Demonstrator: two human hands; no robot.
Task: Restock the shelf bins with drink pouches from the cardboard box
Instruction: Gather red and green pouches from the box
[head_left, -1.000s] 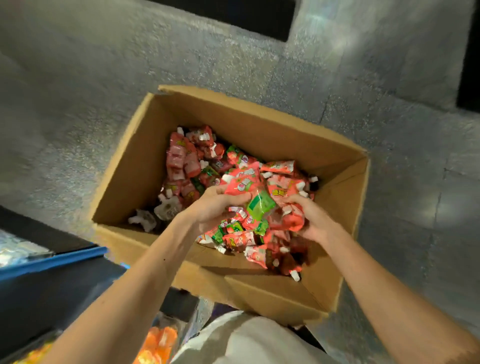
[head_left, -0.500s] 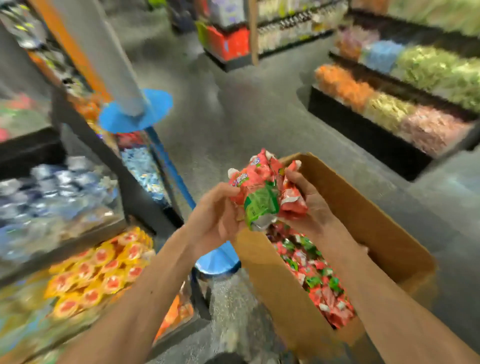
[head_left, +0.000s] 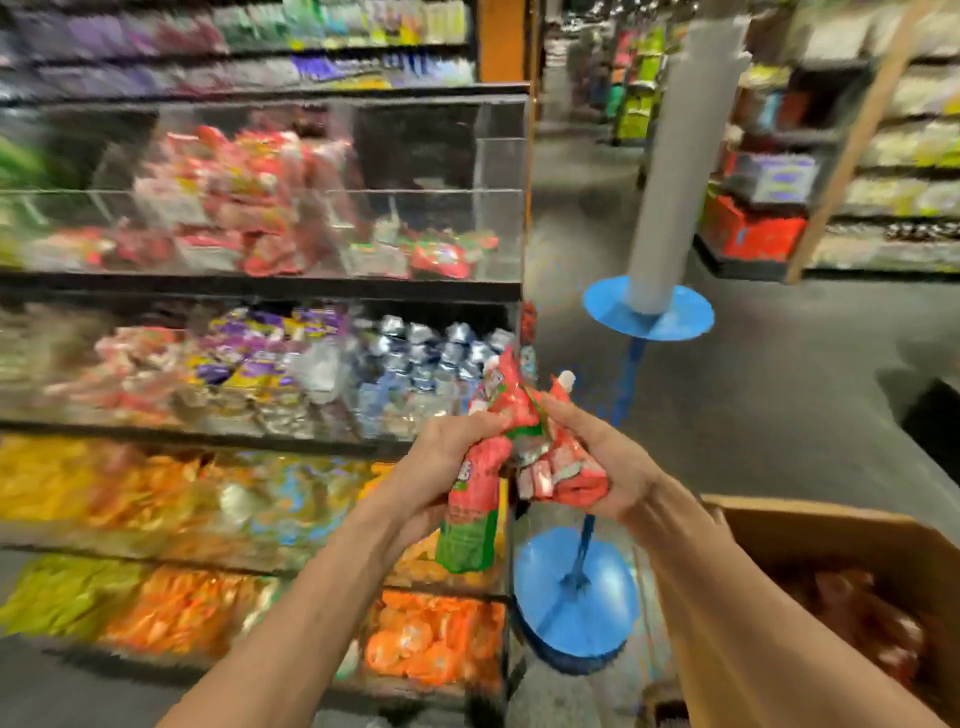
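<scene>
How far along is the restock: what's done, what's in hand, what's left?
Done: the clear top bin holds red pouches, though its right-hand compartment looks low. In hand: the left hand and right hand together grip a bunch of red-and-green drink pouches in front of the shelf, not yet placed. Left: drop this bunch in a bin; more pouches lie in the cardboard box.

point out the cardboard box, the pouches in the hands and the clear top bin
cardboard box (head_left: 831, 540), head view, inner far wall
drink pouches (head_left: 511, 413), head view, red upper part of the held bunch
clear top bin (head_left: 467, 218), head view, bare front panel
</scene>
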